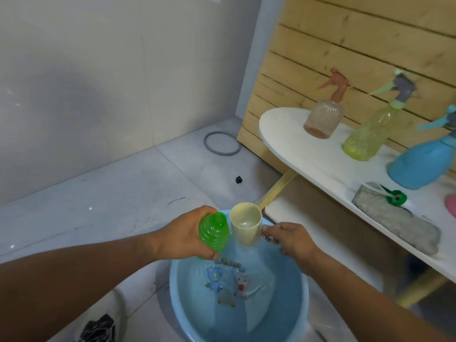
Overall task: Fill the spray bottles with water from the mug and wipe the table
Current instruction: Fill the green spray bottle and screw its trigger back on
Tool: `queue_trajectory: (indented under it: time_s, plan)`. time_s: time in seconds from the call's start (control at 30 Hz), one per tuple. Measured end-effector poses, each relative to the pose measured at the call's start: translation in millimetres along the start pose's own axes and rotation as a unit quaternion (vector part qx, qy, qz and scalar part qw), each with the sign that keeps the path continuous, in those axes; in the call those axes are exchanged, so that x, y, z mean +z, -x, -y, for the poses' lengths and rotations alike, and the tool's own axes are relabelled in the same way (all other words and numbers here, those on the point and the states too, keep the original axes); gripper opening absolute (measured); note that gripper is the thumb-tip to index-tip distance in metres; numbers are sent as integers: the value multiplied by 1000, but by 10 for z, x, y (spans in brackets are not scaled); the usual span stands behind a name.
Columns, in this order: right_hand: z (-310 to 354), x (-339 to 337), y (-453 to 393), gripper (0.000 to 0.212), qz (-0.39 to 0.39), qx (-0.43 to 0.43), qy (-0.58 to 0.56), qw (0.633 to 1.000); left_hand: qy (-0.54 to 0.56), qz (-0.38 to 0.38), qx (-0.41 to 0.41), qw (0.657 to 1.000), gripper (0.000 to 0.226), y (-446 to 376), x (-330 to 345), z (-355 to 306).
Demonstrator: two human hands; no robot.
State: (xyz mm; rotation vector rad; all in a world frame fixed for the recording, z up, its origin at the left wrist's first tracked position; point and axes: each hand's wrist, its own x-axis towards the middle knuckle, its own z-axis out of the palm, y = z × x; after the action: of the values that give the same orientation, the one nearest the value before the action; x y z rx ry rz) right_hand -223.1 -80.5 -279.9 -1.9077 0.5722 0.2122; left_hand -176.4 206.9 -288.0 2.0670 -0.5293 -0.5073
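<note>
Over the basin (177,302) to catch spills, our left hand (180,233) grips the uncapped green bottle (213,232); our right hand (293,239) pinches the mug (245,223) handle, ready to pour.

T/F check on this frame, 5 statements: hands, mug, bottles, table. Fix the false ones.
1. The left hand grips the green bottle. True.
2. The green bottle has its spray head on. False: its neck is open; a green spray head lies on the table.
3. The right hand holds the mug above the blue basin. True.
4. Three spray bottles stand on the table. True.
5. The grey cloth lies in the basin. False: on the table.
</note>
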Motion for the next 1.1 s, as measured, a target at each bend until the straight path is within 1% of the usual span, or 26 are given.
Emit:
queue_trajectory:
  time_s: [0.2,0.37,0.43,0.6,0.77,1.1]
  plan:
    - [767,-322,508,30,-40,-103,-28,993,26,-5,-16,1000,78,101,9,-230]
    - [1156,-489,837,35,-68,-169,31,983,13,-9,2,1000,76,141,9,-471]
    - [1241,-539,915,38,-79,-192,66,976,4,-9,8,1000,76,152,1,-556]
    - [1410,-630,1053,29,-114,-235,148,954,2,-14,21,1000,78,130,-7,-695]
    - [1512,-681,1111,29,-129,-272,175,937,-5,-26,33,999,77,76,-23,-794]
    - [1634,-707,1229,24,-151,-338,238,898,-15,-29,37,999,86,55,-3,-889]
